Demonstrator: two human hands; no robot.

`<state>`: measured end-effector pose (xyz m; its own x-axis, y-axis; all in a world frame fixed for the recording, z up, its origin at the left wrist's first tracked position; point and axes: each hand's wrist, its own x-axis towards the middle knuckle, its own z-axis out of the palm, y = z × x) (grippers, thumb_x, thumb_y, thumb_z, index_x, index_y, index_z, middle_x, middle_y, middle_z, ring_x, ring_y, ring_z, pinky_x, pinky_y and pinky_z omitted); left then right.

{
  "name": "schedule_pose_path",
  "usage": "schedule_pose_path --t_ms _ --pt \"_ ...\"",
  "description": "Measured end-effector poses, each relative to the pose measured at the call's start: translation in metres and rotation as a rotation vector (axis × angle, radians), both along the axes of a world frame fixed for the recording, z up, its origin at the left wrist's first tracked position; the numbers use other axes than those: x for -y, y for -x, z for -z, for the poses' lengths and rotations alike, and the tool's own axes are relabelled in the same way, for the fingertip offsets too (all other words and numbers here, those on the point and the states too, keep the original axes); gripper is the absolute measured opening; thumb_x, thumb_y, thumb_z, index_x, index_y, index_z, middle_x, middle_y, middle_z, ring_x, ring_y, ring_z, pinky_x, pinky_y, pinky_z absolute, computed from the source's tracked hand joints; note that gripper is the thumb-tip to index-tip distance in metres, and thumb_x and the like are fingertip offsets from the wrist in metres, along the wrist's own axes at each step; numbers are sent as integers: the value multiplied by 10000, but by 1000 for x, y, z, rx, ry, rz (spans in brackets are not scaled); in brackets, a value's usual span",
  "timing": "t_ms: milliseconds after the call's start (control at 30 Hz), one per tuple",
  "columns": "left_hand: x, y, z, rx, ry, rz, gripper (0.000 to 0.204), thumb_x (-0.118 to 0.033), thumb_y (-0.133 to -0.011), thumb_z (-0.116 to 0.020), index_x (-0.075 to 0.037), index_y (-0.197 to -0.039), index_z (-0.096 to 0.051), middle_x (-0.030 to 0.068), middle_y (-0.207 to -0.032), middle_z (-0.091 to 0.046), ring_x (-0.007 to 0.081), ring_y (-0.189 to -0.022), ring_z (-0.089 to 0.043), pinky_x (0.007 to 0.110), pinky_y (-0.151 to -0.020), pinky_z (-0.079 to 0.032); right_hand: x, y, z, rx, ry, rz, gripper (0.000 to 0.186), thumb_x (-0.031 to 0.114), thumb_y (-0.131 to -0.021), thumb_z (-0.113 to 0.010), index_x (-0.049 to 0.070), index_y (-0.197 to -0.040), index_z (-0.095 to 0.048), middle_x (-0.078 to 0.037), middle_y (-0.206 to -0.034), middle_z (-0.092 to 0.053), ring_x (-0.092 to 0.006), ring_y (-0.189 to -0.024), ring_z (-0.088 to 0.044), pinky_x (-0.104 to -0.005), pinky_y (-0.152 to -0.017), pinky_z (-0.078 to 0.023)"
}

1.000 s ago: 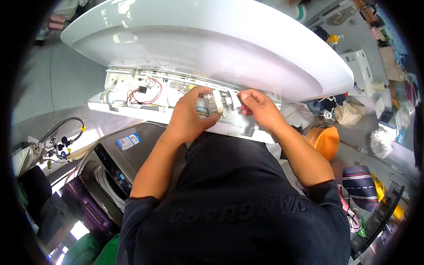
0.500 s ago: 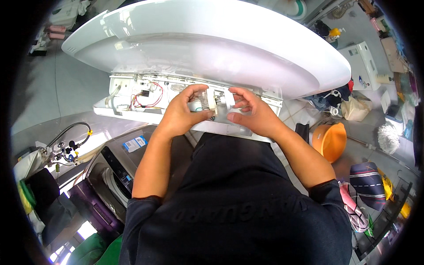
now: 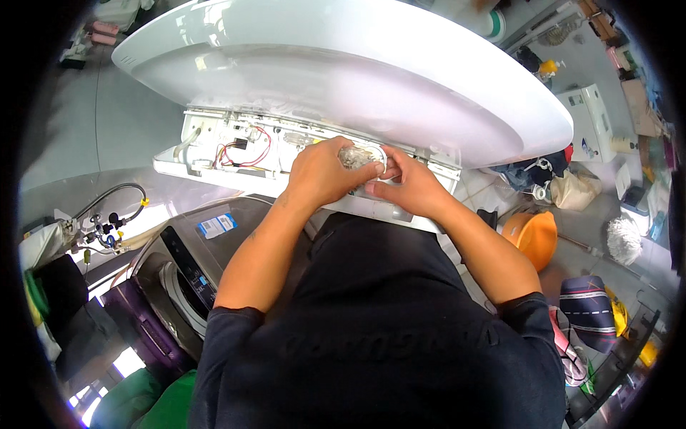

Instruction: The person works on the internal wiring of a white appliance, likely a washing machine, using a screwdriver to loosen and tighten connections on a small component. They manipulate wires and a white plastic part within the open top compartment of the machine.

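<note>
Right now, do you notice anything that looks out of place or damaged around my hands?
A red wire loops uncovered in the open white housing, left of your left hand; such wiring usually sits covered. No spill or damage stands out.

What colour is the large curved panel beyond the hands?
The curved panel is glossy white, best seen in the head view.

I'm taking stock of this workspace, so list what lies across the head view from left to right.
Purple box-shaped suitcase → blue-and-white rectangular sticker → left hand → small round clear-and-white part → right hand → orange plastic bucket → shaggy white mop-like bundle.
</note>
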<state>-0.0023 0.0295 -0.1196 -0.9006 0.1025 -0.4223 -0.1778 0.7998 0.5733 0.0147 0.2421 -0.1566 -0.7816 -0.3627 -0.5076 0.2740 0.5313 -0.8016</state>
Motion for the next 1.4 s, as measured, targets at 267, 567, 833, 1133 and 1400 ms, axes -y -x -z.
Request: schedule_pose_path --t_ms 267,567,833,1133,1400 --pt "27 14 16 95 -280 76 422 -357 -964 -627 -37 -1199 -770 228 -1061 -774 387 -1016 -731 449 -937 -545 2 9 24 154 271 79 760 323 -938 -821 -53 -1510 -491 -76 -1129 -713 -119 -1019 -641 -276 -929 -505" --pt "48 16 27 253 -534 141 404 -111 -948 -625 27 -1324 -677 145 -1137 -743 208 -1001 -694 323 -903 -536 -2 12 24 298 401 140 734 252 -956 -798 -64 -1530 -467 -99 -1194 -712 -124 -1052 -658 -272 -943 -515" --pt "50 17 40 346 -710 142 528 -4 -943 -682 58 -1453 -558 81 -1175 -694 123 -983 -654 278 -910 -537 -2 11 23 337 428 138 773 288 -968 -786 -77 -1548 -431 -125 -1258 -706 -148 -1132 -660 -283 -1009 -504" --pt "45 17 33 368 -776 142 481 -24 -891 -761 53 -1349 -634 142 -1166 -746 160 -978 -724 301 -888 -577 -1 11 16 338 409 169 800 379 -973 -781 -71 -1544 -448 -140 -1282 -710 -164 -1185 -656 -287 -1049 -488" --pt "47 16 33 394 -765 161 519 -23 -939 -729 51 -1430 -578 95 -1160 -722 120 -1003 -673 276 -906 -555 -1 8 20 328 410 183 813 406 -967 -787 -80 -1533 -464 -145 -1296 -704 -162 -1183 -654 -282 -1040 -495"
